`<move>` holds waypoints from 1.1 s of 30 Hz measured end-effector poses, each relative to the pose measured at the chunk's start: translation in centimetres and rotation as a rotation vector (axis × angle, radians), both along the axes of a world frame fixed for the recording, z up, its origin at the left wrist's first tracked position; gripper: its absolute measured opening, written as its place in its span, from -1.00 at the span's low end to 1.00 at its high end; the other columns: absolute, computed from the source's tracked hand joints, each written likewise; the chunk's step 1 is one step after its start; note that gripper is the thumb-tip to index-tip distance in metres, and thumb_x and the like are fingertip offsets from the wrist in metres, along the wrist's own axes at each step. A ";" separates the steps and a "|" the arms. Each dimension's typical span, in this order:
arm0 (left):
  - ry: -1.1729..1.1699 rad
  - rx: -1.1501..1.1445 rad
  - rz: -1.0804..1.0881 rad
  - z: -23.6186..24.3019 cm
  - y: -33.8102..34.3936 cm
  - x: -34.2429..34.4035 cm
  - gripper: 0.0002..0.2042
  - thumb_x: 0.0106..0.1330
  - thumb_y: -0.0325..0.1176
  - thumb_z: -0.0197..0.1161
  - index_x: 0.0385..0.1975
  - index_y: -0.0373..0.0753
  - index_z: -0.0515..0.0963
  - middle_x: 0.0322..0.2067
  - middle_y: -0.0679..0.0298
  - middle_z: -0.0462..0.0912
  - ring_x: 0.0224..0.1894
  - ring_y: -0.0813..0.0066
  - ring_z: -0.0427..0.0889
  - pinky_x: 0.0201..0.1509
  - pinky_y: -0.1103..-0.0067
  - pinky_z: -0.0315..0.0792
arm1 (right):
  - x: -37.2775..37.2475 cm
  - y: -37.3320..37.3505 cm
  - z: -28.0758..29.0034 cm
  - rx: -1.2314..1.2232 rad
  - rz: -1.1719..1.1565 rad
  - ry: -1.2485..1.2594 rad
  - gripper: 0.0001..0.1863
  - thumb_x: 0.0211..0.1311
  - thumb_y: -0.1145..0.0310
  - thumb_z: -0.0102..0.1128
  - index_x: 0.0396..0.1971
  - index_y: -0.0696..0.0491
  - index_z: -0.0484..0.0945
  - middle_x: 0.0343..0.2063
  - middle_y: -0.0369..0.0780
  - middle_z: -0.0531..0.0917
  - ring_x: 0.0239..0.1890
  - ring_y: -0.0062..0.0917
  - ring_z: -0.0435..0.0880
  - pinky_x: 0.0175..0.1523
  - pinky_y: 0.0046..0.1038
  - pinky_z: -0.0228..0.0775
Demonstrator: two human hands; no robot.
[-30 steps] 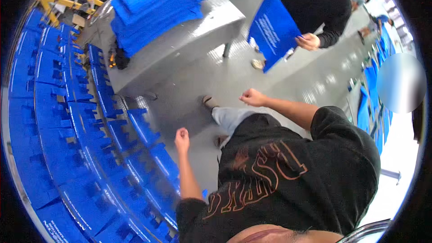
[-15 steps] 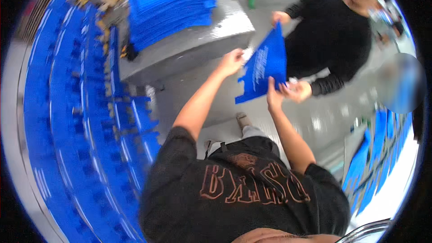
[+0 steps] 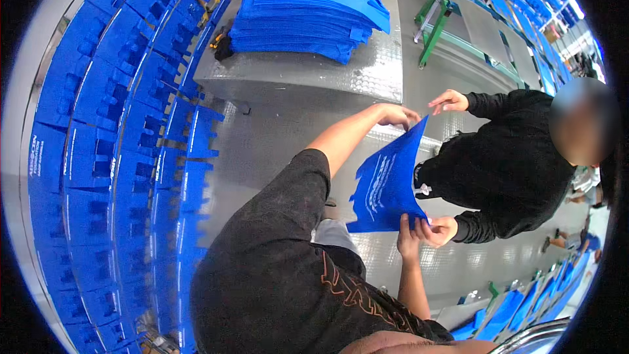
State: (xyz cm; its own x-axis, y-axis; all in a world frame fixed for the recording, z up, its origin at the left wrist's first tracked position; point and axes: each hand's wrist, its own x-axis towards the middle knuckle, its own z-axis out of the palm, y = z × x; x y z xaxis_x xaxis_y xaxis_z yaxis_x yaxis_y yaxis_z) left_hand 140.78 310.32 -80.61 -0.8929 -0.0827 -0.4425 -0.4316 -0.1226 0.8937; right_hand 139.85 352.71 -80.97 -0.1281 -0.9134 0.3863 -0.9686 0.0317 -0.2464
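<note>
A flat blue fabric bag (image 3: 386, 180) with white print and a notched left edge hangs between me and a co-worker. My left hand (image 3: 395, 116) is closed at its top corner, the fingertips partly hidden by the fabric. At the lower right corner, my right hand (image 3: 409, 237) pinches the bag with fingers on its printed face. One hand of the co-worker (image 3: 442, 230) touches that same corner beside my fingers. The co-worker's other hand (image 3: 449, 101) is apart from the bag, near its top corner, fingers stretched out.
A tall stack of blue fabric pieces (image 3: 301, 26) lies on a metal-topped table (image 3: 275, 82) ahead. Rows of hanging blue bags (image 3: 92, 216) line my left side. A green-legged frame (image 3: 435, 36) stands beyond, and more blue pieces (image 3: 511, 308) are at the lower right.
The view has swung rightward. The co-worker's far hand has let go of the bag's top corner, and my left hand has moved up to that corner. My right hand stays on the lower corner.
</note>
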 end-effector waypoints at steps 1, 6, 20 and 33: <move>-0.057 0.099 -0.044 -0.1 -0.1 0.0 -0.54 0.06 -0.37 0.35 0.05 -0.04 0.54 0.02 0.41 0.57 0.14 0.52 0.41 0.16 0.51 0.25 | -0.8 0.0 0.4 -0.007 0.029 -0.223 -0.72 0.43 0.37 0.02 0.04 0.13 0.54 -0.09 -0.08 0.59 -0.06 -0.31 0.50 0.17 -0.27 0.28; -0.050 0.171 0.048 -2.9 0.3 8.8 -0.63 0.15 -0.38 0.31 0.01 -0.09 0.55 -0.07 0.46 0.62 0.04 0.60 0.49 0.13 0.55 0.31 | -2.0 -5.1 7.3 0.157 -0.089 -1.549 -0.60 0.45 0.24 0.03 0.09 0.24 0.43 0.00 -0.26 0.51 0.03 -0.57 0.41 0.15 -0.40 0.28; 0.154 -0.281 1.148 11.2 10.4 50.5 -0.79 0.26 -0.47 0.30 -0.12 -0.24 0.52 -0.25 0.40 0.61 -0.19 0.65 0.55 -0.04 0.61 0.43 | 6.1 -30.8 13.6 0.677 0.495 -1.080 -0.64 0.42 0.20 0.08 0.08 0.10 0.45 -0.09 -0.35 0.55 -0.02 -0.62 0.43 0.13 -0.45 0.29; 0.171 -0.635 1.990 21.2 5.8 71.7 -0.69 0.31 -0.39 0.28 0.02 -0.17 0.41 -0.22 0.31 0.64 -0.29 0.60 0.57 -0.35 0.64 0.43 | 39.8 -61.4 28.2 0.933 1.019 -1.042 -0.60 0.26 0.38 0.16 0.09 0.17 0.47 -0.02 -0.17 0.63 0.00 -0.44 0.60 0.14 -0.35 0.42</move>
State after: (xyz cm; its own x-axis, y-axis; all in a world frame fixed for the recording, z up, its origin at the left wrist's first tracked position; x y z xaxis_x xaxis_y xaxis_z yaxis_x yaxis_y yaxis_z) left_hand 212.49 316.14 -59.38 0.5556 -0.8272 0.0834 -0.0604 0.0599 0.9964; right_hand 179.63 291.33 -52.81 0.7645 -0.6292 -0.1405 -0.1469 0.0421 -0.9883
